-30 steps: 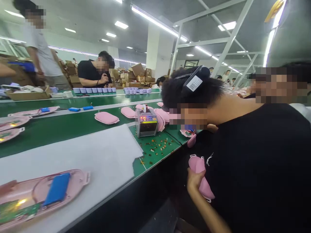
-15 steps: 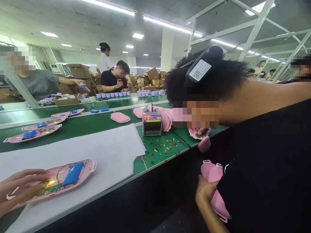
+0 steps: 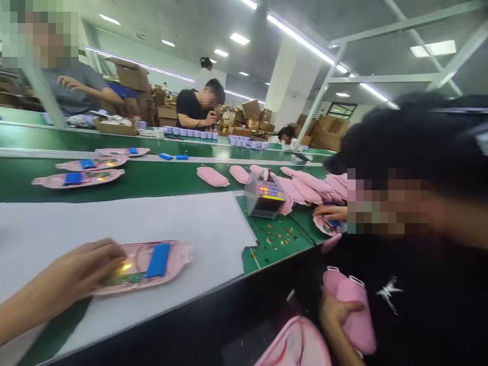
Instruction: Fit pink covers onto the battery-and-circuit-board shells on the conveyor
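My left hand (image 3: 91, 264) reaches in from the left with bent fingers around the left end of a pink shell (image 3: 177, 254). That shell lies on a white sheet (image 3: 213, 229) and holds a blue battery (image 3: 158, 260), a green circuit board (image 3: 131, 278) and a lit yellow light (image 3: 127, 266). The fingers cover part of the board. Another pink shell (image 3: 299, 343) shows at the bottom edge; what holds it is out of frame. My right hand is not in view.
A tape dispenser (image 3: 267, 198) stands beyond the sheet, near scattered scraps (image 3: 278, 239). Pink shells with blue batteries (image 3: 73, 178) lie at the left, more pink pieces (image 3: 305, 189) behind the dispenser. At the right, a co-worker in black holds pink parts (image 3: 356, 315).
The view has turned and shifted. My left hand stays at the shell, its fingers now more bent. A pink shell has appeared at the bottom, and the co-worker's head is farther right.
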Demonstrator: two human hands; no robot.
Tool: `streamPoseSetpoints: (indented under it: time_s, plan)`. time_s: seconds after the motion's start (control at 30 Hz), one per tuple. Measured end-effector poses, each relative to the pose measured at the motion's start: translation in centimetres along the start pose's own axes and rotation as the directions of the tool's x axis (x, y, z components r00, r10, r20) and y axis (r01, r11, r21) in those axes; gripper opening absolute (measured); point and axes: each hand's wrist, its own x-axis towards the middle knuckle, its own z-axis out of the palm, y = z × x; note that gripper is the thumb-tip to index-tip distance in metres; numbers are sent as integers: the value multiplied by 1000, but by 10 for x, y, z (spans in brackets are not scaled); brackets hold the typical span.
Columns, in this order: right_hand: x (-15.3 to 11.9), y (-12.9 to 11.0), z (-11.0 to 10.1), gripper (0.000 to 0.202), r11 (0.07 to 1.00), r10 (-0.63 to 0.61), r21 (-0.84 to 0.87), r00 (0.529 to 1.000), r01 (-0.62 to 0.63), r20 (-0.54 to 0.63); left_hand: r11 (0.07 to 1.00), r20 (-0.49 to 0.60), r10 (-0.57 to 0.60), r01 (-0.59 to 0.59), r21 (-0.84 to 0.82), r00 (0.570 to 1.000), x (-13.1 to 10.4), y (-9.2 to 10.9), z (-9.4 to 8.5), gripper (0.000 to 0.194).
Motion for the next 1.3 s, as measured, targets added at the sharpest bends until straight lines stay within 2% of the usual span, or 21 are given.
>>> streamPoseSetpoints:
  time_s: [0.07,0.1,0.2,0.3,0.4,0.43,0.5,0.57,0.67,0.77,0.87,0.93,0.97,1.03,1.1,1.13,1.2,1.23,1.3]
  plan:
    - [16,-52,32,14,998,-45,50,996,42,73,990,75,-132,135,-40,988,-1,5,-3,35]
    - [29,-75,49,17,995,-74,74,991,66,111,982,73,-180,184,-44,981,-1,7,-5,32]
    - [86,-127,100,22,978,-132,192,945,76,298,998,63,-68,67,9,996,-1,8,-10,27]
    - [144,-148,145,23,962,-105,272,883,-26,457,994,131,102,-107,36,986,-2,5,-13,22]
    - [171,-147,174,23,962,-25,244,857,-118,515,983,187,178,-182,5,966,-3,0,-13,16]
    - [173,-145,179,29,954,27,237,841,-183,540,984,177,177,-177,-20,968,-3,-1,-12,17]
    - [172,-141,182,61,912,150,237,810,-334,566,986,125,151,-141,-86,981,-3,-4,-10,18]
    - [170,-140,181,89,856,252,260,799,-447,546,985,89,107,-94,-147,990,-3,-7,-7,18]
    - [170,-141,179,102,812,323,292,806,-505,496,984,58,42,-31,-176,997,-4,-9,-3,16]
    - [169,-147,182,89,790,327,315,797,-525,507,988,37,79,-73,-138,996,-5,-9,-1,19]
    - [163,-161,191,68,747,259,434,822,-504,508,990,31,115,-112,-87,993,-6,-6,0,21]
    - [159,-168,199,64,739,226,468,833,-484,504,992,36,107,-104,-72,994,-6,-5,0,20]
    - [159,-170,203,64,764,219,450,842,-463,493,992,44,104,-100,-80,994,-6,-5,-1,19]
    - [163,-167,210,65,872,183,343,882,-350,433,987,73,90,-80,-137,993,-6,-5,-4,18]
    - [173,-156,212,61,974,119,140,929,-178,351,971,74,33,-15,-238,997,-6,-7,-12,18]
    - [180,-148,211,58,994,93,33,944,-108,316,957,55,-12,27,-287,998,-7,-9,-17,20]
    - [191,-131,209,52,989,81,-139,961,-45,264,936,-2,-87,81,-343,996,-9,-10,-29,24]
    - [196,-124,207,49,980,88,-194,966,-41,241,937,-16,-93,82,-341,996,-10,-10,-35,24]
    - [202,-116,204,46,960,98,-279,974,-39,202,961,17,-32,36,-276,999,-11,-9,-42,22]
